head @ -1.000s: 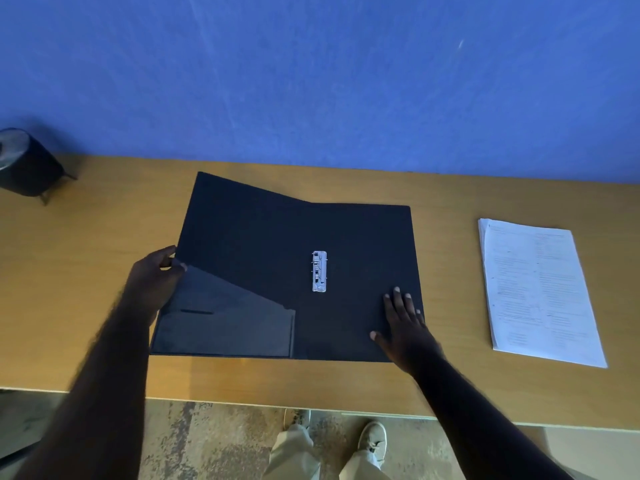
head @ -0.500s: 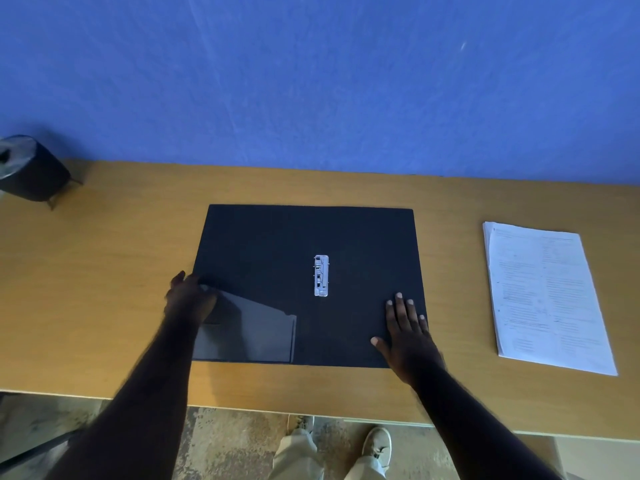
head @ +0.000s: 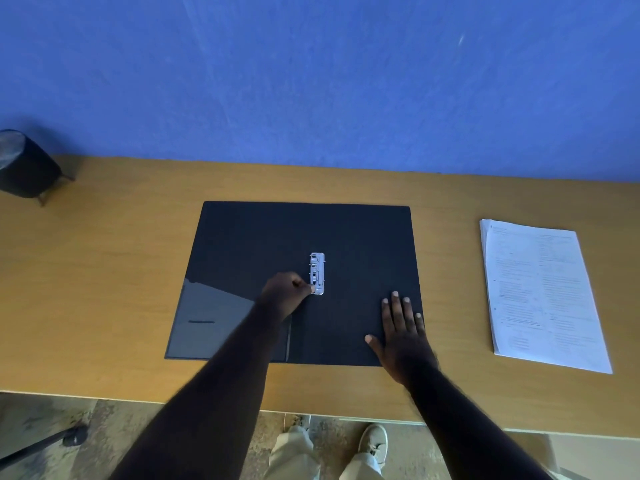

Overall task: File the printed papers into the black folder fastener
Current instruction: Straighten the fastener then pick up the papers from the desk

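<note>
Matte black folder [head: 346, 237] lies open on wooden bench [head: 104, 271]; curled left hand [head: 285, 294] fingertips pinch its metal fastener [head: 317, 273], right hand [head: 403, 336] flat, released.

The left hand [head: 289, 292] has left the folder's left edge and moved to the centre, where its curled fingers now touch the near end of the metal fastener [head: 317, 273]. The black folder [head: 363, 244], its left cover raised a second ago, now lies fully flat and open.
</note>
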Demonstrator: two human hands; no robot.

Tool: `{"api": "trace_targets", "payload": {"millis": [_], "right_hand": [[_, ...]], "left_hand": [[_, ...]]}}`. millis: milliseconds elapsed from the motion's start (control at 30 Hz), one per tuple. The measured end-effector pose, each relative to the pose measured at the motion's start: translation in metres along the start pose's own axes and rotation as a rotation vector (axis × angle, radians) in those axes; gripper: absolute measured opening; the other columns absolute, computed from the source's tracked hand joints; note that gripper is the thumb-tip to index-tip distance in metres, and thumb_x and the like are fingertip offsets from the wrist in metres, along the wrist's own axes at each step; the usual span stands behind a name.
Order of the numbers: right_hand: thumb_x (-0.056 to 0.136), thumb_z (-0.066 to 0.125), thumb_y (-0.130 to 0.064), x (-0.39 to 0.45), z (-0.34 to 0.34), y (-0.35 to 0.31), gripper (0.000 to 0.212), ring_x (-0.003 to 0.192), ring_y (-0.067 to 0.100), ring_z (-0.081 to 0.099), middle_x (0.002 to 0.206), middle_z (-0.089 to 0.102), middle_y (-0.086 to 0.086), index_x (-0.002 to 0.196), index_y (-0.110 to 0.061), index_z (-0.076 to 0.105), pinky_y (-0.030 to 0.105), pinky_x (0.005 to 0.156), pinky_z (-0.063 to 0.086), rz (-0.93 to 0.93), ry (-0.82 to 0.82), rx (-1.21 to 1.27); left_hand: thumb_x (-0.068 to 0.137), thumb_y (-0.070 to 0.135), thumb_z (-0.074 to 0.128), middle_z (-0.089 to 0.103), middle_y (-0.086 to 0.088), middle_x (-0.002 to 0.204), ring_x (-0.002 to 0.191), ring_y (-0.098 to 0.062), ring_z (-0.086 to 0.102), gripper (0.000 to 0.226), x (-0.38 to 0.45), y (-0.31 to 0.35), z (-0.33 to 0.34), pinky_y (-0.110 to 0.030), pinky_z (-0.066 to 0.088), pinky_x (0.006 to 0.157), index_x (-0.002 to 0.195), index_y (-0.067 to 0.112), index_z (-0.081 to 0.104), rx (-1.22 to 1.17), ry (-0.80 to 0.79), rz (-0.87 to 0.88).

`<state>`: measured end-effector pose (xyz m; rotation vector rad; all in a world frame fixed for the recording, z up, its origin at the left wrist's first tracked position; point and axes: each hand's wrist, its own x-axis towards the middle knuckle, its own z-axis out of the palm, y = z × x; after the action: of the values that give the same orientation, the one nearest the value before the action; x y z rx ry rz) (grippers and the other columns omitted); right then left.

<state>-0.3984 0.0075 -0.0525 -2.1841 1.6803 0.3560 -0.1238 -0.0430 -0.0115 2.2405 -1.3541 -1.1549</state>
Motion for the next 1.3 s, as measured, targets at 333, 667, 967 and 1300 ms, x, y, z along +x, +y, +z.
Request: {"api": "trace_targets", "payload": {"millis": [333,667,967,1300], "right_hand": [[0.100,0.023,-0.063,-0.001,-0.003,-0.001,0.085,0.156,0.031,-0.014,0.165,-0.025,0.009,0.158,-0.013,-0.014,0.046,0.125,-0.002,-0.005,-0.011,-0.028],[0.101,0.025,-0.063,-0.003,-0.006,-0.002,0.086,0.156,0.031,-0.015,0.163,-0.027,0.008,0.159,-0.013,-0.014,0.046,0.126,-0.002,-0.008,-0.006,0.000],[0.100,0.022,-0.064,-0.003,-0.005,-0.002,0.086,0.156,0.030,-0.016,0.163,-0.029,0.007,0.158,-0.013,-0.016,0.046,0.125,-0.004,-0.002,-0.011,-0.014],[0.100,0.021,-0.065,-0.002,-0.003,-0.001,0.086,0.156,0.030,-0.017,0.161,-0.031,0.007,0.157,-0.014,-0.018,0.046,0.124,-0.005,-0.007,-0.016,-0.006]], "left_hand": [[0.073,0.041,0.078,0.063,0.009,0.066,0.066,-0.012,0.061,0.023,0.006,-0.004,0.009,-0.025,0.039,0.055,0.065,0.024,0.064,-0.006,0.023,-0.053],[0.066,0.049,0.078,0.058,0.004,0.057,0.059,-0.017,0.059,0.036,0.007,-0.008,0.012,-0.028,0.041,0.056,0.055,0.019,0.061,-0.015,0.050,-0.067],[0.064,0.056,0.074,0.065,0.011,0.066,0.065,-0.010,0.063,0.030,0.002,-0.007,0.016,-0.030,0.049,0.061,0.060,0.027,0.066,-0.041,0.097,-0.090],[0.067,0.054,0.075,0.065,0.008,0.061,0.062,-0.013,0.063,0.035,0.007,-0.008,0.013,-0.030,0.048,0.061,0.061,0.021,0.067,-0.108,0.051,-0.103]]}}
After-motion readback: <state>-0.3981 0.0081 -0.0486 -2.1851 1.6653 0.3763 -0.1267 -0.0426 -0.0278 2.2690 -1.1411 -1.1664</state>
